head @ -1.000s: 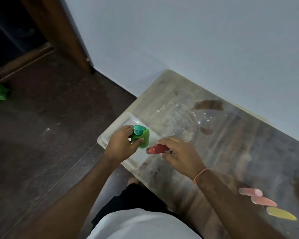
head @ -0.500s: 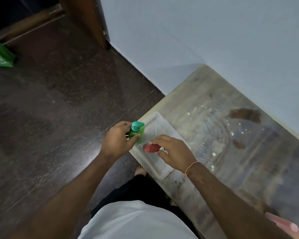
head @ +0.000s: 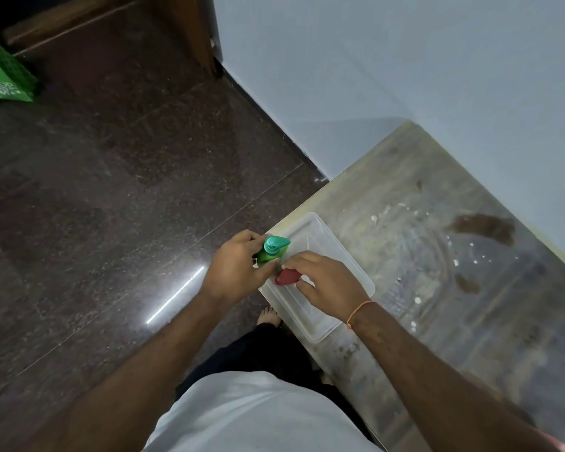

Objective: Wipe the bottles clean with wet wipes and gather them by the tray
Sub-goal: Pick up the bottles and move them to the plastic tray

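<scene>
Green plastic pump bottle with teal dispenser top gripped upright in left hand, fingers curled round its body, over near-left corner of clear rectangular plastic tray. Right hand pinches small red rounded bottle, lying sideways just above tray; possibly a white wipe under its fingers, too hidden to confirm. Tray sits at edge of worn, stained wooden bench. Dark speckled stone floor to the left.

green bottle: teal cap, upright in the left grip, over the tray's left edge
red bottle: pinched under right fingers, over tray
tray: clear, shallow
</scene>
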{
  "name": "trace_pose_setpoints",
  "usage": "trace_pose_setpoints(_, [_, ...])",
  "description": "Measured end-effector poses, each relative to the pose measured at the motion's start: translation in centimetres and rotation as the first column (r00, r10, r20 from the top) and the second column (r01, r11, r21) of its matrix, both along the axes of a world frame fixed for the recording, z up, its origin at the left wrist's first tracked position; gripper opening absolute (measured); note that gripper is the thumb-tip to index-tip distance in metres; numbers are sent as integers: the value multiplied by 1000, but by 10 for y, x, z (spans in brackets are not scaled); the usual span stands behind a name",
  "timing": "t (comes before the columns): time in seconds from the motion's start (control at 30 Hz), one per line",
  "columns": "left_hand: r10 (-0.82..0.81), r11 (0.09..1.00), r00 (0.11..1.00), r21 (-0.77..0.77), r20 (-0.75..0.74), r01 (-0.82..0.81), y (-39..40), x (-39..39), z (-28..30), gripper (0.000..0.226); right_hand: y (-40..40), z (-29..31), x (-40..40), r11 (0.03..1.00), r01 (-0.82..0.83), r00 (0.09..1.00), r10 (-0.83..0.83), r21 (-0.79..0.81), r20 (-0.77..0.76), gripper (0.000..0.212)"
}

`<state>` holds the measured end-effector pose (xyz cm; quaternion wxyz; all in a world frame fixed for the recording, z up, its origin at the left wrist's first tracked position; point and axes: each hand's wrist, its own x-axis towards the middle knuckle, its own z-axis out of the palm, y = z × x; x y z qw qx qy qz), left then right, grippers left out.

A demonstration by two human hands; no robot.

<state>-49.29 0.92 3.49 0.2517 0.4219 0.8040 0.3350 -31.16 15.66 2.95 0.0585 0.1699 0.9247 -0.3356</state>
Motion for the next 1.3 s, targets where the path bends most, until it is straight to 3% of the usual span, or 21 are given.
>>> trace_pose_setpoints(0.23, [-4, 999, 998, -40, -68, 1, -3, -8, 0, 50, -8, -1, -7, 1000, 23, 999, -23, -13, -23, 50])
trace_pose_setpoints(0.5, [-78, 992, 990, -103, -117, 66, -3, -15, 11, 94, -9, 4, -5, 996, 90, 996, -90, -10, -20, 53])
trace_pose_setpoints(0.6, [-120, 992, 984, -56, -133, 113, -2, -13, 27, 111, -10, 7, 1, 993, 120, 992, -120, 7, -31, 50])
trace_pose_setpoints(0.7, [-184, 978, 952, 55, -243, 203, 1, -9, 42, 103, -10, 7, 14, 984, 174, 985, -173, 32, -28, 53])
trace_pose_setpoints(0.83, [-276, 943, 892, 80, -357, 323, 14, 10, 55, 86, -9, 14, 43, 960, 271, 962, -267, 74, -55, 52])
trace_pose_setpoints(0.97, [-434, 841, 782, 111, -447, 530, 41, 53, 66, 67, -9, 22, 85, 912, 394, 918, -386, 112, -86, 50])
trace_pose_setpoints(1.13, [-624, 686, 687, 160, -372, 710, 73, 128, 57, 55, -17, 25, 159, 812, 565, 825, -553, 146, -115, 51])
trace_pose_setpoints(1.3, [-759, 609, 614, 98, -216, 787, 102, 208, 40, 55, -27, 26, 261, 686, 715, 699, -705, 134, -121, 51])
